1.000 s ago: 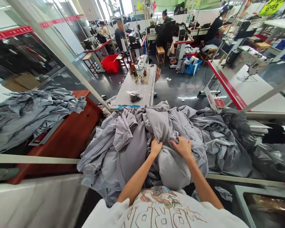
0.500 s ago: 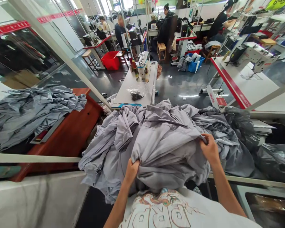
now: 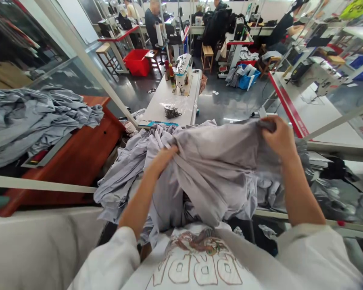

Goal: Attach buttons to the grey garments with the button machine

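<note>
A grey cloth garment (image 3: 214,161) stretches between my two hands, over a heap of similar grey garments (image 3: 124,169). My left hand (image 3: 167,156) is closed on its left part, with folds fanning out from the grip. Higher up at the right, my right hand (image 3: 278,135) pinches the other end, where the cloth looks darker and is raised off the heap. The garment's lower part hangs toward my white shirt (image 3: 199,262). Its exact kind I cannot make out.
Beyond the heap stands a sewing machine (image 3: 183,74) on a white table, with a small clear bag of dark items (image 3: 171,112). More grey garments (image 3: 33,117) lie on a reddish-brown surface (image 3: 75,161) at left. A white post (image 3: 87,64) slants at left. Several people work farther back.
Both hands have moved up and away from my body, the right one higher. The garment between them is lifted and pulled wider. My view has tilted slightly down.
</note>
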A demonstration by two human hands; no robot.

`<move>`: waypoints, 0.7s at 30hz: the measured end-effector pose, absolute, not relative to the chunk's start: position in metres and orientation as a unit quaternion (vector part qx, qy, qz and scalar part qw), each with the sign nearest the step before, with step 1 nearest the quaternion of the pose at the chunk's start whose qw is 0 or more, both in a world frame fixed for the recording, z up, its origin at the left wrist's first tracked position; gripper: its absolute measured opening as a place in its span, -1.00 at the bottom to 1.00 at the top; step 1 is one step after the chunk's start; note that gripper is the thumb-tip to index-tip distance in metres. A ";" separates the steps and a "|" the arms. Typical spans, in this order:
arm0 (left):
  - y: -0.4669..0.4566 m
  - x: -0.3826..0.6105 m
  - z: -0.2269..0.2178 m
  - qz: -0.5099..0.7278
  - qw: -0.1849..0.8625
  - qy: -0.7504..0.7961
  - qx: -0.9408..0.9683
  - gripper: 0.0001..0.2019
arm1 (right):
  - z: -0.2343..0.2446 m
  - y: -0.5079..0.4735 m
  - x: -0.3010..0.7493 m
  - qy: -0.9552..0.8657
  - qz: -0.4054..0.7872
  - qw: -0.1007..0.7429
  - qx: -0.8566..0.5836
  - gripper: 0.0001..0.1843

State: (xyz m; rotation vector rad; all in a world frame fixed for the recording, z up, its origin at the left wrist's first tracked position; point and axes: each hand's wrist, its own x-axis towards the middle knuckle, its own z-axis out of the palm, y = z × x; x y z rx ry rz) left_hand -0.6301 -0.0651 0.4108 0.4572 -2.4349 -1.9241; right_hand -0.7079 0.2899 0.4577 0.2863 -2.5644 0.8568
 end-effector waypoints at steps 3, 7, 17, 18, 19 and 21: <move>-0.115 -0.700 0.415 -0.633 0.030 -0.754 0.170 -0.74 | 0.477 0.282 -0.736 -0.946 0.171 0.266 0.071 -0.49; -0.141 -0.731 0.384 -0.624 0.045 -0.739 0.248 -0.81 | 0.443 0.278 -0.739 -0.968 0.180 0.171 0.043 -0.38; -0.044 -0.617 0.357 -0.344 0.126 -0.911 -0.189 -0.61 | 0.276 0.284 -0.617 -0.919 0.370 -0.092 -0.098 -0.32; -0.029 -0.609 0.363 -0.330 0.109 -0.907 -0.235 -0.62 | 0.272 0.271 -0.604 -0.910 0.394 -0.096 -0.079 -0.36; -0.015 -0.604 0.368 -0.322 0.091 -0.904 -0.267 -0.63 | 0.270 0.254 -0.592 -0.900 0.425 -0.091 -0.042 -0.39; 0.013 -0.601 0.371 -0.302 0.055 -0.900 -0.309 -0.63 | 0.269 0.211 -0.571 -0.899 0.428 -0.070 0.054 -0.45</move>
